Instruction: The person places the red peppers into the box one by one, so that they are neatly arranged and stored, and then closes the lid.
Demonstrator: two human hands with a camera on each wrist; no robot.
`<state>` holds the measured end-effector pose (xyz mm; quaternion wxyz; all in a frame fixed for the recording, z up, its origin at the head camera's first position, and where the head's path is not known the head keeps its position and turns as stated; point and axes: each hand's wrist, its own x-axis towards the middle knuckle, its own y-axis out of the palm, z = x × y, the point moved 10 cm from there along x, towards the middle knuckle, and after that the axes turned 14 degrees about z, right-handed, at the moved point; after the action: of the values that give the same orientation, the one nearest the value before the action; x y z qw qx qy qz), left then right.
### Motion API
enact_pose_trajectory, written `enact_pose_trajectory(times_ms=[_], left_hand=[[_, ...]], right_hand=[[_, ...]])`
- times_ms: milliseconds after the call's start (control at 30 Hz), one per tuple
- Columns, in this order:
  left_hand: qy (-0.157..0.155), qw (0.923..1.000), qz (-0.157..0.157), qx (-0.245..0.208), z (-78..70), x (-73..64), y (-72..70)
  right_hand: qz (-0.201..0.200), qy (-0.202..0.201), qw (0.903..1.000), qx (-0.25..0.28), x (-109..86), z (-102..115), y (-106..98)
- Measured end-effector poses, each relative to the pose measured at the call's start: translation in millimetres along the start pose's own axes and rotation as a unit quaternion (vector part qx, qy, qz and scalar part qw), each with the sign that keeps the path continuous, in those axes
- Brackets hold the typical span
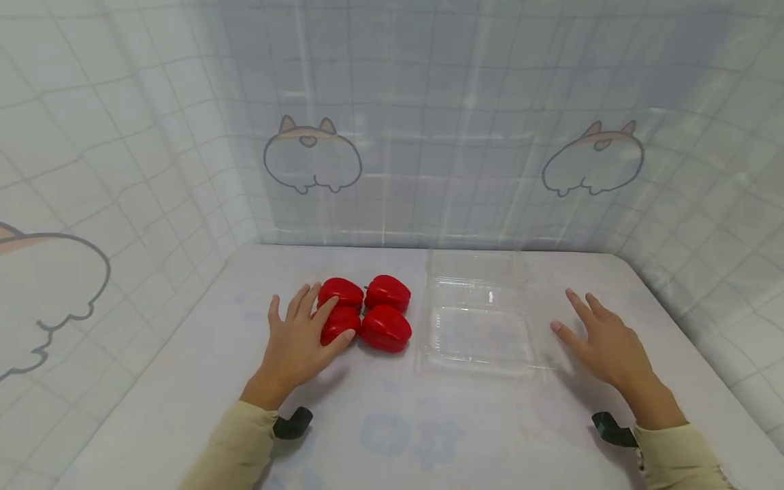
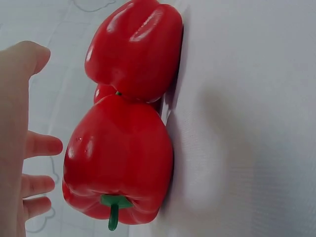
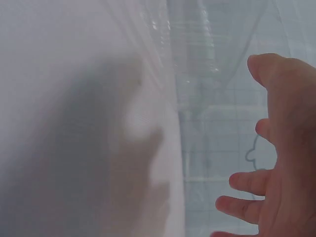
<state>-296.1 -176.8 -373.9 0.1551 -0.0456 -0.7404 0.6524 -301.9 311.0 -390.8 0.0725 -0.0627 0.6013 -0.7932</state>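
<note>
Several glossy red bell peppers [image 1: 386, 329] sit in a tight cluster on the white table, left of centre. My left hand [image 1: 300, 344] hovers over the near-left pepper [image 1: 339, 325] with fingers spread, gripping nothing. In the left wrist view that pepper [image 2: 118, 158] shows a green stem, and the fingers stand beside it, apart from its skin. Right of the peppers lies a clear plastic container [image 1: 480, 333], its lid [image 1: 478, 267] folded open toward the back. My right hand [image 1: 612, 347] is held just right of the container, fingers spread and holding nothing.
White tile-patterned sheeting with cartoon drawings [image 1: 312, 156] encloses the table at the back and both sides. A dark wrist mount [image 1: 294, 423] sits by the left sleeve, another [image 1: 612, 430] by the right sleeve. Bare white tabletop [image 1: 441, 415] stretches in front of the container.
</note>
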Motion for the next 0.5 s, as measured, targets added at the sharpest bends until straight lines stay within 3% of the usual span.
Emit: enact_pose_trajectory(times_ms=[133,300,500], left_hand=[[0.004,0.9997,-0.025,-0.008,1.6,-4.2,-6.4],[0.010,0.9989,-0.044,-0.009,1.6,-6.3,-10.7],[0.004,0.9988,-0.046,-0.017,4.6,-5.3,-10.1]], right_hand=[[0.010,0.004,0.9994,0.034,1.0,2,9],[-0.005,-0.005,0.9981,0.061,-0.8,5,9],[-0.019,-0.028,0.9849,0.170,-0.1,12,13]])
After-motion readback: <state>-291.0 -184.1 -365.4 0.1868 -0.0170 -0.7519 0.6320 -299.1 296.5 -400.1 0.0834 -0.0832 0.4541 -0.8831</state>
